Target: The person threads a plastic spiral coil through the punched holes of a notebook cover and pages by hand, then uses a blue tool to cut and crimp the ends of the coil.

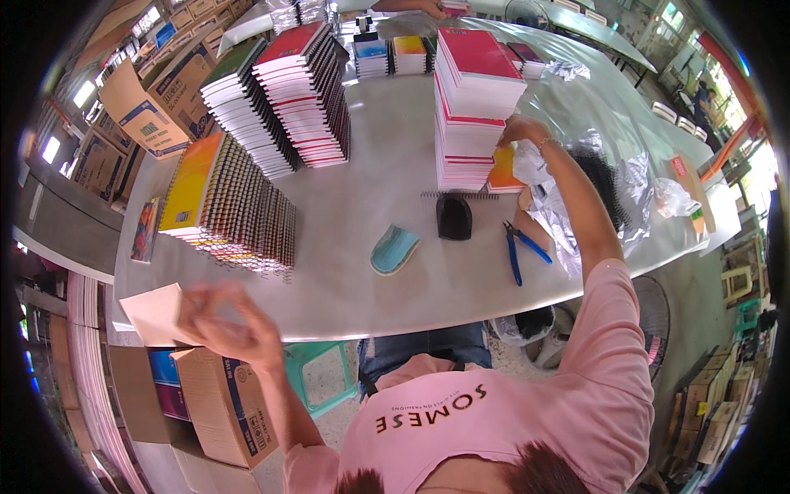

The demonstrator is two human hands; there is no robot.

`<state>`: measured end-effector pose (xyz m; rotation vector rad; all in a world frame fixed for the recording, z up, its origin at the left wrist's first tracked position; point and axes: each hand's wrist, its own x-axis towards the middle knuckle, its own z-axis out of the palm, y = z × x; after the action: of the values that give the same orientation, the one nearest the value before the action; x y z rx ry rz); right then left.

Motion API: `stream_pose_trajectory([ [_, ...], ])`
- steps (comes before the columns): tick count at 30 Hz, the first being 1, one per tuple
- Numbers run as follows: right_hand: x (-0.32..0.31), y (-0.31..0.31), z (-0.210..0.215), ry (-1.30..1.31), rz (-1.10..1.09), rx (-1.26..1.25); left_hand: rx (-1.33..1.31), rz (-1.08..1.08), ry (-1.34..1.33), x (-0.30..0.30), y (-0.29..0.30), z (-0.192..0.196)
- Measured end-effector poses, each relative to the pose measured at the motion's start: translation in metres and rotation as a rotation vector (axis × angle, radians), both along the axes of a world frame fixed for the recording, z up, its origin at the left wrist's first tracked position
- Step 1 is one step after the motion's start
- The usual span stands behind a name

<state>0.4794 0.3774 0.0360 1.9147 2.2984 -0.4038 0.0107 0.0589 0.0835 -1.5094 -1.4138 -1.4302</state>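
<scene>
My right hand (520,132) reaches to the foot of a tall stack of red-covered notebooks (473,99) on the white table (387,165). Its fingers close on an orange-covered notebook (503,171) leaning against that stack. My left hand (226,321) is blurred, off the table's near left edge. It overlaps a beige cardboard sheet (155,313), but the blur hides any grip. Between the hands lie blue-handled pliers (518,249), a black rounded object (453,216), a teal curved pad (393,249) and a loose wire spiral (453,195).
Slanted stacks of spiral notebooks (234,210) (304,90) fill the table's left and back. Clear plastic wrap (559,214) and black coils (605,185) lie right. Cardboard boxes (156,99) (218,399) stand left and below, near a green stool (317,370). Another person's hand (428,6) shows at the far edge.
</scene>
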Motion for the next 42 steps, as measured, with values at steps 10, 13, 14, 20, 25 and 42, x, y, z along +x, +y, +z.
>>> stream_pose_trajectory([
  [10,0.058,0.03,-0.013,0.574,-0.214,0.213,-0.999,-0.674,-0.267,0.097,0.004,-0.09],
  [13,0.102,0.006,0.01,0.767,-0.227,0.821,-1.003,-0.641,-0.188,0.111,0.023,-0.117],
  [14,0.08,-0.016,0.023,0.591,-0.282,1.051,-0.972,-0.616,-0.231,0.107,0.025,-0.119],
  [20,0.012,-0.208,0.102,0.804,-0.285,1.0,-0.793,-0.663,-0.209,0.135,0.037,-0.08],
  [25,-0.077,-0.284,0.083,0.728,0.067,0.4,-0.592,-0.862,-0.249,0.171,0.022,-0.008],
  [42,-0.16,-0.319,-0.053,0.844,0.182,0.322,-0.83,-0.48,0.051,0.127,-0.004,-0.078],
])
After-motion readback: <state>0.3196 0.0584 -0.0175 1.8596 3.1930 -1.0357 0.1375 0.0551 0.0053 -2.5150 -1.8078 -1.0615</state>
